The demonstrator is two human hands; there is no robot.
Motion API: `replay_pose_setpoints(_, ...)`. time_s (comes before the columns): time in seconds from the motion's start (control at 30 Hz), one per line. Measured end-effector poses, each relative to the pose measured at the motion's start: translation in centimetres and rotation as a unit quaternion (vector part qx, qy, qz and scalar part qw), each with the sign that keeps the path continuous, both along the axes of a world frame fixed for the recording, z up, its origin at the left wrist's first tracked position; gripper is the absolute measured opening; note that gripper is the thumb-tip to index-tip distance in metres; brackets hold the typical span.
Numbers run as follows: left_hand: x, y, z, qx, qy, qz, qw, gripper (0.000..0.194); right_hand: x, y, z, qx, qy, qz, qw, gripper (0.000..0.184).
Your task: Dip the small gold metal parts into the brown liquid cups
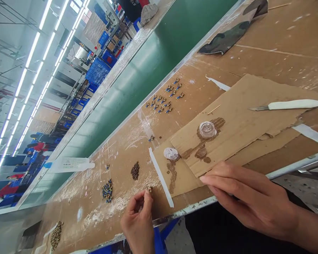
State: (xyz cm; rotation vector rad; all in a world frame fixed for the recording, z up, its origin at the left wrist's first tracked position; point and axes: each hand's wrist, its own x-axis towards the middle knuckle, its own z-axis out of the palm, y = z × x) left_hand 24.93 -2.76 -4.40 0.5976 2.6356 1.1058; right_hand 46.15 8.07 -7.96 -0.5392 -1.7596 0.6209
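Observation:
My left hand [139,220] is at the near edge of the worn brown bench [281,38], its thumb and forefinger pinched on a tiny brown and gold part [149,189]. Just beyond it lie a small heap of brown rings [135,170] and a heap of blue and gold parts [107,190]. My right hand [250,201] rests with fingers together and stretched flat over the bench edge, its fingertips touching the near corner of a stained cardboard sheet [243,116]. It holds nothing.
Rows of blue and gold parts [164,100] lie farther out. Two clear round lids [207,129] [171,153] sit on the cardboard, a white-handled knife [288,104] to its right. A green conveyor belt [137,81] runs alongside. A camouflage cloth [233,33] lies far right.

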Motion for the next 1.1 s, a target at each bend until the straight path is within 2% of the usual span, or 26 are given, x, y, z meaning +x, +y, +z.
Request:
replay_pose_setpoints(0.77, 0.0, 0.4, 0.0, -0.037, 0.051, -0.019, 0.998, 0.033, 0.3, 0.1, 0.0, -0.016, -0.005, -0.003, 1.000, 0.019)
replay_pose_setpoints(0.97, 0.1, 0.8, 0.4, -0.072, 0.080, -0.044, 0.993, 0.028, 0.4, 0.1, -0.1, -0.024, -0.005, 0.002, 1.000, 0.021)
replay_pose_setpoints(1.1, 0.0, 1.1, 0.7, -0.123, 0.122, -0.068, 0.983, 0.027, 0.3, 0.0, -0.1, -0.022, 0.005, 0.009, 1.000, 0.021)
